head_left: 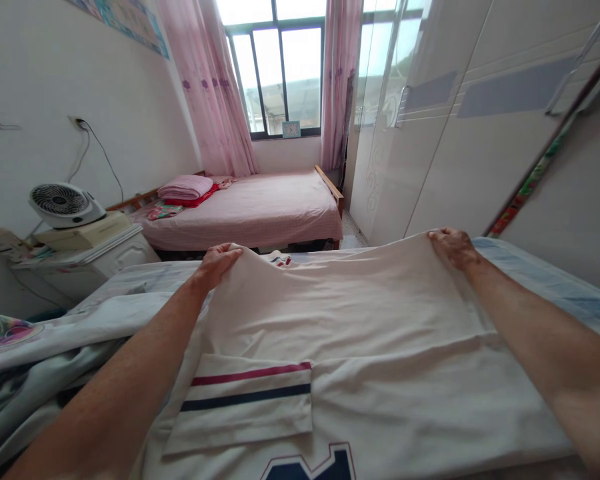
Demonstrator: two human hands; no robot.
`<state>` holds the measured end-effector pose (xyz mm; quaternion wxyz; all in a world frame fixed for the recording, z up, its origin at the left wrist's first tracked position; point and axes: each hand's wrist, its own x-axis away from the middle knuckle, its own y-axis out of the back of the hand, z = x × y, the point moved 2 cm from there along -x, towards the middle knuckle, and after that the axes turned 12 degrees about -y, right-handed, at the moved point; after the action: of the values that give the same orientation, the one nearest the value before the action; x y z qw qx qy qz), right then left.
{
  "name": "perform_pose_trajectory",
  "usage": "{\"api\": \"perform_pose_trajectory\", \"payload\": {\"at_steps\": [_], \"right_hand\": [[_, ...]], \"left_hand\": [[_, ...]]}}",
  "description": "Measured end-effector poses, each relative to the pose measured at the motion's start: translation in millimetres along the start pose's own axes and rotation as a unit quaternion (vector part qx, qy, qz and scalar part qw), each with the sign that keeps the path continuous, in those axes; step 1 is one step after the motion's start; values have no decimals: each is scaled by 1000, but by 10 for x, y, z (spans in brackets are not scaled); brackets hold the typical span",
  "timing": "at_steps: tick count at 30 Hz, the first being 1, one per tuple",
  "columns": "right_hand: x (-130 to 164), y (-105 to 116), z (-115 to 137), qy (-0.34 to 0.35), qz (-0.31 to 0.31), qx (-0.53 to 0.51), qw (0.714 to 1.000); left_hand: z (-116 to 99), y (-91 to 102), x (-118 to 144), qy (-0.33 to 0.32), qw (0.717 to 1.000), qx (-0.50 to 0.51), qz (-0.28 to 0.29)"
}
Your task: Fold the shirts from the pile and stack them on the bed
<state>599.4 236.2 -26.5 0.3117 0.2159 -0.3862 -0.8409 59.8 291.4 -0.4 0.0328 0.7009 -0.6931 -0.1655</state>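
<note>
A cream shirt (360,300) lies spread over the bed in front of me, its far edge lifted between my hands. My left hand (219,261) pinches the far left corner of the cloth. At the far right corner, my right hand (453,247) grips the same edge. One sleeve (247,397) with a red and a navy stripe is folded across the shirt's left side. Part of a navy print with a red outline (310,467) shows at the bottom. A striped bit of trim peeks out behind the far edge, between the hands.
Piled clothes (45,373) lie on the left of the near bed (545,280). Beyond stands another bed with a pink sheet (275,207) and folded bedding (185,188). A fan (65,203) sits on a left-hand cabinet (115,257); a tall wardrobe (430,147) lines the right.
</note>
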Motion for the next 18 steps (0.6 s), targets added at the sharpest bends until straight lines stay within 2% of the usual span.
{"api": "perform_pose_trajectory", "payload": {"at_steps": [3, 6, 9, 11, 12, 14, 16, 18], "right_hand": [[87, 167, 0, -10, 53, -111, 992], [261, 439, -84, -5, 81, -190, 978], [497, 731, -339, -13, 106, -275, 955], [671, 868, -585, -31, 129, -327, 936], [759, 909, -713, -39, 139, -332, 932], [930, 937, -939, -53, 157, -286, 944], [1083, 922, -1091, -64, 166, -217, 960], [1199, 908, -1154, -63, 167, -176, 968]], "left_hand": [[-190, 144, 161, -45, 998, 28, 36], [-323, 370, 466, -87, 993, 41, 73], [-382, 629, 898, -109, 987, 18, 117], [-344, 744, 1204, -89, 978, -12, 189], [-301, 774, 1347, -74, 970, -29, 232], [-192, 776, 1586, -53, 949, -74, 302], [-101, 727, 1742, -58, 935, -127, 326], [-69, 664, 1826, -72, 931, -164, 317]]}}
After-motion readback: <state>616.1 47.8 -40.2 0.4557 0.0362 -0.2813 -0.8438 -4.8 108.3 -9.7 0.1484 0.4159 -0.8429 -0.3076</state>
